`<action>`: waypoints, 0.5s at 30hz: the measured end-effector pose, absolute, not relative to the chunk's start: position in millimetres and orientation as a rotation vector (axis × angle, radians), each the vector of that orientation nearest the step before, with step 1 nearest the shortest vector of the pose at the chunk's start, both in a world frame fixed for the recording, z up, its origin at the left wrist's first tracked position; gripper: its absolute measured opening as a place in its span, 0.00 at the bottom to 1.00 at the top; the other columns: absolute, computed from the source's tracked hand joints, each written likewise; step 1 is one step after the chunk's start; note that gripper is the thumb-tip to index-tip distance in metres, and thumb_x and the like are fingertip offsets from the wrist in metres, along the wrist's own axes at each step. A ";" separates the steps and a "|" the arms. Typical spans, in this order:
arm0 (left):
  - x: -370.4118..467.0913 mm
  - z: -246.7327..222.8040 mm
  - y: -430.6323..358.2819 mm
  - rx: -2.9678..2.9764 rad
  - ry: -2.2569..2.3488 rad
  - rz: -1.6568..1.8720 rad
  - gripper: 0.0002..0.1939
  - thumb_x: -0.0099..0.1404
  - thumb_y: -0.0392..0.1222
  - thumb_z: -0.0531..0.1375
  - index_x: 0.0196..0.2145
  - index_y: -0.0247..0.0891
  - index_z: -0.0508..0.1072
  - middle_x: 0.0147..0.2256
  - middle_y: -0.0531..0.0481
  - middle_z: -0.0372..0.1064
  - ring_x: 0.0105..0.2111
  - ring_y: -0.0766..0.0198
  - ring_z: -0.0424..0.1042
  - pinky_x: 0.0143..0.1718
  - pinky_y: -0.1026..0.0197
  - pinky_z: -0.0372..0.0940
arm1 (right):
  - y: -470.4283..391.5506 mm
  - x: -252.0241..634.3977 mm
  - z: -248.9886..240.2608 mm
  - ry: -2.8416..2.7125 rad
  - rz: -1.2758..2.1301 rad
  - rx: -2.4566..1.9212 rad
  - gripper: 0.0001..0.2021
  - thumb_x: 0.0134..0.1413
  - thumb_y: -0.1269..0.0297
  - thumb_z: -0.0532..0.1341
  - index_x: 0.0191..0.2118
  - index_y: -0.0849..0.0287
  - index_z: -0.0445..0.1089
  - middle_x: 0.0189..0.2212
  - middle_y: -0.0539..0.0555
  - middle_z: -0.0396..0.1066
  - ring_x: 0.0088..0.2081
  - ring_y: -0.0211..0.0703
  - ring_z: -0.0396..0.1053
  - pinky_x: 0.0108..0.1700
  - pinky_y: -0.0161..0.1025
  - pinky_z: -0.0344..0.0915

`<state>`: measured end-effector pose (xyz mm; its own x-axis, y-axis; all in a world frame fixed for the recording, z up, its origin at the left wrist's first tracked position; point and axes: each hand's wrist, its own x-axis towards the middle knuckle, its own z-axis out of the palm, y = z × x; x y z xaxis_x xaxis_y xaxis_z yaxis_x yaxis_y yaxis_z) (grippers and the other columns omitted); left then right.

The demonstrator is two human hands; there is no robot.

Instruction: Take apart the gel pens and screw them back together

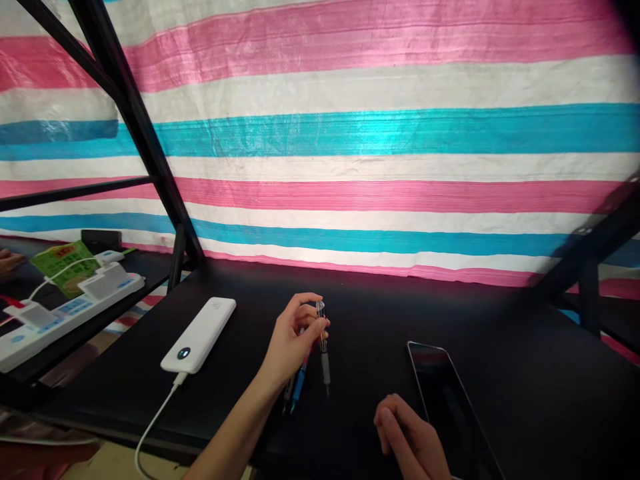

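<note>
My left hand pinches the upper end of a clear pen with a grey grip between thumb and fingers. The pen points down toward the black tabletop, its tip near the surface. Under and beside this hand lie a blue pen and a dark pen, their upper parts hidden by the hand. My right hand rests at the front of the table with its fingers curled in, and nothing shows in it. Just to its right is a smartphone with a dark screen.
A white power bank with a white cable lies on the left of the black table. On a neighbouring table are a power strip, a green packet and another person's hand. Black frame bars rise beside a striped sheet.
</note>
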<state>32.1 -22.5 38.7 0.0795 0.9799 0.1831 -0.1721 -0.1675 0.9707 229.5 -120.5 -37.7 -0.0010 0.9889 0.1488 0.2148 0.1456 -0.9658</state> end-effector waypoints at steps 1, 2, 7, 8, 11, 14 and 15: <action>29.5 39.6 -19.6 1.281 0.947 1.343 0.16 0.62 0.41 0.65 0.46 0.39 0.68 0.30 0.54 0.69 0.27 0.65 0.72 0.30 0.63 0.68 | -120.2 230.2 -38.4 -1.425 0.971 -1.257 0.23 0.69 0.47 0.51 0.27 0.57 0.67 0.19 0.47 0.56 0.21 0.37 0.54 0.24 0.36 0.50; 26.9 40.0 -16.6 1.303 0.964 1.336 0.16 0.62 0.41 0.65 0.46 0.39 0.68 0.29 0.55 0.68 0.27 0.65 0.72 0.30 0.63 0.68 | -119.8 231.0 -39.1 -1.434 0.968 -1.257 0.23 0.69 0.47 0.51 0.27 0.57 0.66 0.19 0.47 0.56 0.21 0.37 0.55 0.24 0.35 0.51; 18.7 34.0 -4.5 1.564 1.095 1.096 0.19 0.61 0.39 0.61 0.50 0.41 0.70 0.37 0.52 0.67 0.25 0.67 0.73 0.27 0.64 0.67 | -118.2 233.1 -40.4 -1.498 0.965 -1.236 0.24 0.69 0.47 0.50 0.27 0.57 0.67 0.19 0.48 0.58 0.21 0.38 0.58 0.25 0.35 0.53; 18.8 31.6 -3.1 1.665 1.148 1.016 0.19 0.60 0.38 0.61 0.51 0.41 0.70 0.38 0.52 0.67 0.26 0.66 0.73 0.27 0.64 0.67 | -118.1 232.6 -40.1 -1.492 0.956 -1.235 0.23 0.69 0.48 0.50 0.27 0.57 0.66 0.19 0.48 0.58 0.21 0.38 0.58 0.25 0.35 0.53; 22.0 23.3 -0.3 1.889 1.282 0.847 0.20 0.56 0.32 0.60 0.47 0.40 0.74 0.32 0.54 0.69 0.27 0.63 0.72 0.30 0.63 0.66 | -118.4 230.4 -39.0 -1.470 0.932 -1.256 0.24 0.69 0.46 0.51 0.26 0.57 0.66 0.18 0.47 0.57 0.21 0.38 0.57 0.25 0.35 0.53; 25.4 15.0 1.9 1.976 1.351 0.809 0.21 0.52 0.30 0.61 0.44 0.40 0.76 0.28 0.54 0.70 0.30 0.59 0.71 0.35 0.60 0.65 | -118.6 229.0 -38.1 -1.470 0.908 -1.275 0.25 0.68 0.44 0.51 0.26 0.57 0.67 0.18 0.47 0.58 0.21 0.38 0.58 0.24 0.35 0.53; 25.8 12.8 2.4 2.005 1.378 0.800 0.20 0.52 0.30 0.62 0.44 0.40 0.77 0.29 0.53 0.70 0.32 0.57 0.71 0.37 0.58 0.65 | -118.6 229.0 -37.8 -1.470 0.901 -1.273 0.26 0.68 0.44 0.51 0.26 0.58 0.67 0.18 0.47 0.58 0.21 0.38 0.58 0.24 0.35 0.53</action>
<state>25.8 2.4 12.8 0.2893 0.9448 0.1541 0.6023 -0.3048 0.7378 229.0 -118.6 -37.8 0.0023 0.9815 0.1913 0.2750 0.1833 -0.9438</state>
